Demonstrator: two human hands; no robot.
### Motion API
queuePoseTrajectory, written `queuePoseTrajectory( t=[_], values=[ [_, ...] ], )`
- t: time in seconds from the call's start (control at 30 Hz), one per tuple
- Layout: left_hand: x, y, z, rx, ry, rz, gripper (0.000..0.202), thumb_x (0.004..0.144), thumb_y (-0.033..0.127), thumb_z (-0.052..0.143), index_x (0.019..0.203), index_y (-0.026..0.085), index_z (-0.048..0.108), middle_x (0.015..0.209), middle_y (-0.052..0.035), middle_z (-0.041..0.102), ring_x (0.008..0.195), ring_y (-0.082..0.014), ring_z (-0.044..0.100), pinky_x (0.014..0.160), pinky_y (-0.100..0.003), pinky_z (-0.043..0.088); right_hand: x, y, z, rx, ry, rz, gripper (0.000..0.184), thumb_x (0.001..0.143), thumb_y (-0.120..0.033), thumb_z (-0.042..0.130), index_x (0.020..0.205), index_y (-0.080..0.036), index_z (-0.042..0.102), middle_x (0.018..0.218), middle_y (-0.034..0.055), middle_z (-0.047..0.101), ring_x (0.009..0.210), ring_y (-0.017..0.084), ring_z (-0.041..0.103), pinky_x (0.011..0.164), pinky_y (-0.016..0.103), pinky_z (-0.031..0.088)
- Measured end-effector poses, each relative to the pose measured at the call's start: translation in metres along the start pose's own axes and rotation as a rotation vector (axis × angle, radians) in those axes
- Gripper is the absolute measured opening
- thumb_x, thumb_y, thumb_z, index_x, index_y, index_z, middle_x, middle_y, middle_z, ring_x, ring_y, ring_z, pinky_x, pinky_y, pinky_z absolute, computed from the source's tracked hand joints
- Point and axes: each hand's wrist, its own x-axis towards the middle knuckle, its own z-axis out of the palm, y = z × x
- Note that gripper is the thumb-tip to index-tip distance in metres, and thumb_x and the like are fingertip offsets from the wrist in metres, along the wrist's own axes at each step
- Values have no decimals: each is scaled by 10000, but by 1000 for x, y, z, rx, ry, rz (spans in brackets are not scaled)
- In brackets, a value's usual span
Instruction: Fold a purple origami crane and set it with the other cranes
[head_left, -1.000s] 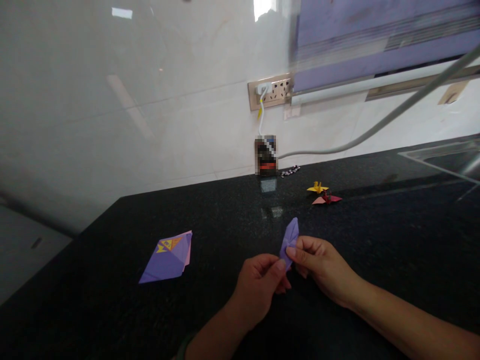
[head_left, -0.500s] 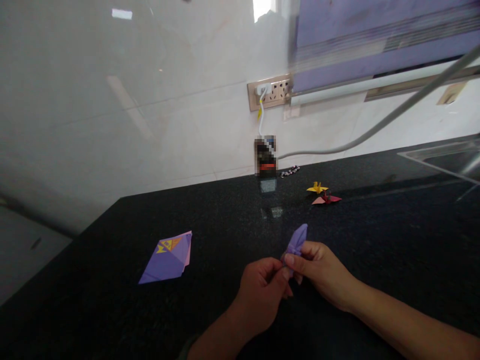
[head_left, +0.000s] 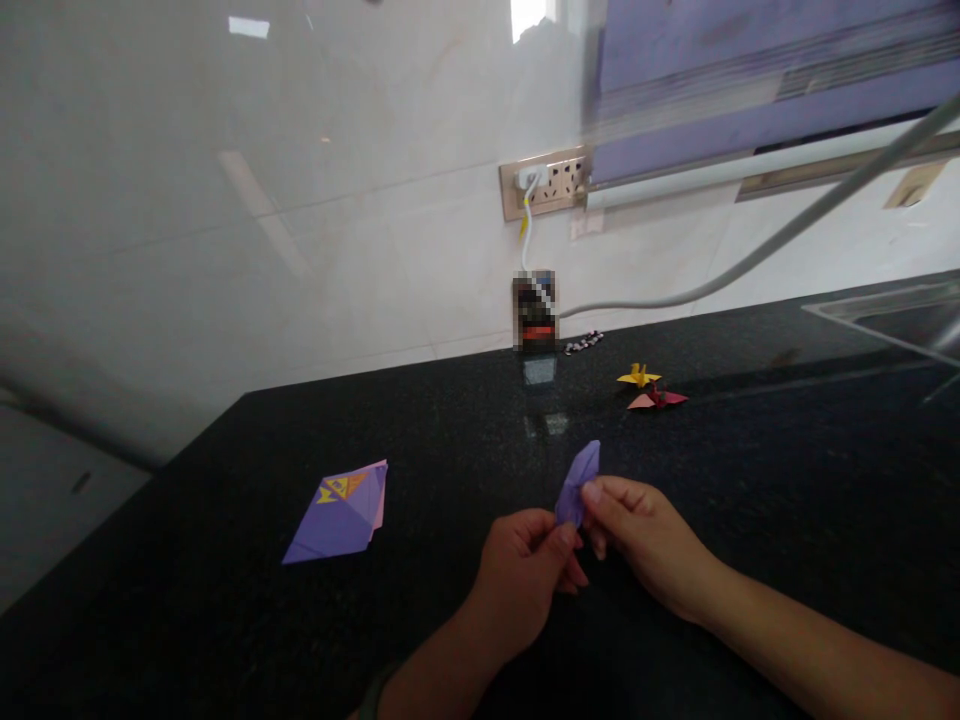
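A small folded purple paper piece (head_left: 579, 482) stands pointed upward between my two hands, just above the black countertop (head_left: 225, 620). My right hand (head_left: 646, 540) pinches its upper right side with thumb and forefinger. My left hand (head_left: 525, 578) is closed on its lower end, fingers curled. Both hands touch each other near the middle front of the counter.
A flat purple paper stack with a pink sheet under it (head_left: 339, 512) lies to the left. A yellow paper crane (head_left: 638, 376) and a red one (head_left: 658, 399) sit further back. A small dark object (head_left: 534, 312) with a white cable leans at the wall below a socket strip (head_left: 546, 183).
The purple piece's tip has swung from leaning right to more upright and left, and my right fingers have shifted along its edge. The hands stay in the same spot.
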Motion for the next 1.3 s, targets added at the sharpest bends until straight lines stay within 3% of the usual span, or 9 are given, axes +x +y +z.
queuePoseTrajectory(
  t=[0.07,0.17,0.3,0.43,0.8,0.97,1.2,1.3],
  values=[
    [0,0,0,-11,3,2,228,754,317,487,672,117,560,484,7,531,433,-81,452,469,-201,370,1,-1,-2,-67,29,-25,340,766,-387,531,526,-151,485,486,-27,466,453,80,391,459,221,292],
    [0,1,0,-10,-3,-6,223,747,316,493,667,120,562,479,9,529,436,-85,457,475,-205,376,2,-2,-3,-107,14,-22,351,784,-382,507,522,-149,483,484,-26,467,452,76,379,457,220,286],
    [0,1,-1,11,-20,-1,211,751,298,487,659,122,557,478,15,514,438,-82,449,476,-202,368,2,-3,-2,-62,-58,33,255,756,-374,545,643,-145,539,553,-18,516,466,77,402,443,211,297],
    [0,-2,0,51,-76,16,202,750,291,487,667,124,568,489,15,506,458,-90,456,486,-210,371,1,-2,0,3,-9,37,181,700,-300,617,635,-142,555,540,-21,528,475,79,410,449,208,307],
    [-2,-4,0,55,-111,4,195,754,265,480,658,119,567,485,9,509,453,-90,457,484,-213,367,3,0,-3,-34,13,34,317,760,-337,547,521,-130,522,446,-31,471,420,63,349,422,212,249],
    [1,-3,-1,-12,-59,-10,206,761,281,472,673,116,560,473,13,504,434,-81,442,474,-206,364,4,0,-4,14,-106,36,252,768,-344,540,636,-129,553,541,-14,528,443,64,382,423,205,266],
    [3,-1,-2,-78,8,43,320,793,366,430,609,123,531,487,2,504,445,-81,438,470,-202,347,1,-4,-7,-56,-114,7,216,731,-319,595,636,-126,573,530,-24,509,453,58,387,429,193,285],
    [3,-2,-3,-266,-5,40,357,797,411,412,578,138,480,441,25,447,400,-67,382,427,-191,319,0,-6,-7,15,-192,-16,211,688,-282,647,850,-160,591,660,-17,534,504,64,423,449,188,331]
  ],
)
